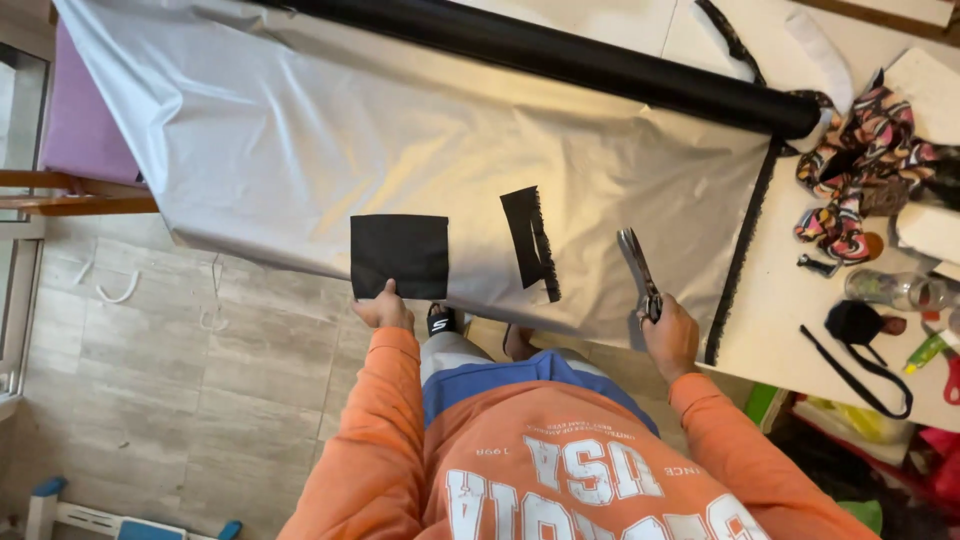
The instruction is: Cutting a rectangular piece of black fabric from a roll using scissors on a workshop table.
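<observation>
A large silver-grey fabric sheet (330,150) hangs off a white table, unrolled from a black roll (560,50) at the far side. My left hand (383,310) pinches the lower edge of a black square fabric piece (399,255) lying on the sheet. A narrow black frayed strip (530,242) lies to its right. My right hand (668,335) grips the handles of metal scissors (638,270), blades pointing away over the sheet near its front edge.
The white table (790,290) at right carries a patterned fabric bundle (860,160), a black strap (860,365), a clear bottle (895,288) and small items. A purple-cushioned wooden chair (80,130) stands at left. Tiled floor (180,380) lies below.
</observation>
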